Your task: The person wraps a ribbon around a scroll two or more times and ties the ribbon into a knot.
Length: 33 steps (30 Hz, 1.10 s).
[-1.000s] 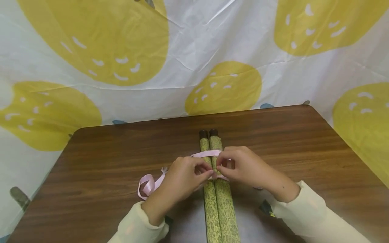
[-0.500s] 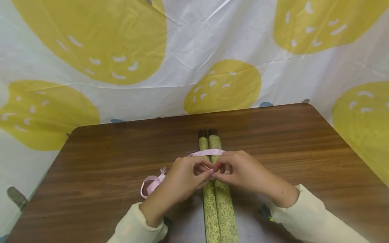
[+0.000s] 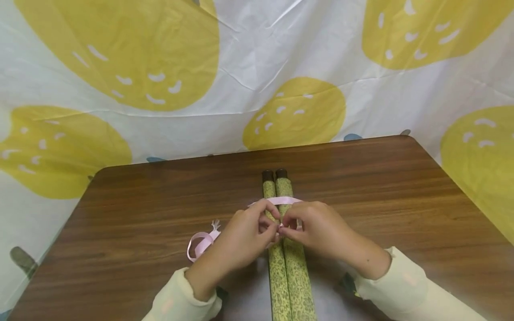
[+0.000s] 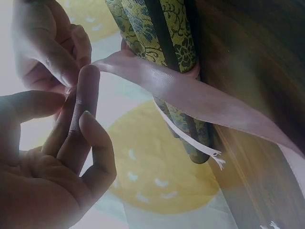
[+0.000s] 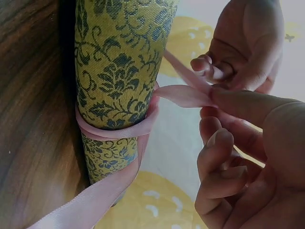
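Observation:
Two long scrolls (image 3: pixel 292 272) in green-gold patterned brocade, with dark end knobs, lie side by side on the table. Pink ribbon (image 3: pixel 284 200) wraps around them; a loop of it circles the brocade (image 5: pixel 121 71) in the right wrist view. My left hand (image 3: pixel 242 234) is over the left scroll, thumb and fingertips bent together at the ribbon. From the right, my right hand (image 3: pixel 321 227) pinches a folded piece of ribbon (image 5: pixel 183 95) between thumb and index finger. Both sets of fingertips meet above the scrolls, partly hiding the ribbon there.
A loose curl of pink ribbon (image 3: pixel 202 243) with a frayed end lies left of the scrolls on the brown wood-grain table (image 3: pixel 140 214). Behind the table hangs a white cloth (image 3: pixel 257 53) printed with yellow fruit shapes.
My right hand has come left and slightly down, bringing its fingertips to those of my left hand. The left fingers have shifted slightly; the scrolls stay in place.

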{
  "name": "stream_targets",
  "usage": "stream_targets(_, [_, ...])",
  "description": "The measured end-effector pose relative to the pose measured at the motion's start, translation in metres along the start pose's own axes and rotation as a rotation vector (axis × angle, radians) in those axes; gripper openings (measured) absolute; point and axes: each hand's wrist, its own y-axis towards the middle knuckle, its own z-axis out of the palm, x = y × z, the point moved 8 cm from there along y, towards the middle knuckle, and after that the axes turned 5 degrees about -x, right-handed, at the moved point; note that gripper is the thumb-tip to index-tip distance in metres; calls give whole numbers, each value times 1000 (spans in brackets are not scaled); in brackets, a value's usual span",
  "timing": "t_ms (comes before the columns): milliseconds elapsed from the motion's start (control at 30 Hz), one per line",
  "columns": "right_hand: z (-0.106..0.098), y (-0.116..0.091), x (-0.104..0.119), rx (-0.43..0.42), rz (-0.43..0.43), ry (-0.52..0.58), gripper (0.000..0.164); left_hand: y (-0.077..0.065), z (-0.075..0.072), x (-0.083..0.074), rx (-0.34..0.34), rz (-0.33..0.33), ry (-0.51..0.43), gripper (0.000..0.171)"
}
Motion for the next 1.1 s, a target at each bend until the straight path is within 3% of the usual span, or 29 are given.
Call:
stream_targets(133, [-1, 0, 2, -1, -7, -37, 7, 0, -1, -1, 2, 14, 41, 5])
stream_targets(233, [-1, 0, 0, 2, -2, -53, 7, 1, -5, 1, -25, 30, 123, 5])
stream_targets(367, [-1, -1, -3, -1, 13, -70, 5, 7, -14, 14, -64, 7, 204, 10])
stream_targets(533, [-2, -2, -7, -11, 10, -97, 4, 23, -20, 34, -77, -35, 335, 10])
stream_targets(700, [-2, -3, -8, -6, -3, -80, 5, 43, -13, 49, -33, -37, 502, 17])
stream_targets(900, [-2, -3, -8, 25, -5, -23, 6, 53, -4, 60, 26, -39, 545, 25])
stream_targets(1100, [-2, -2, -9, 35, 2, -24, 7, 56, -1, 63, 18, -16, 569, 9])
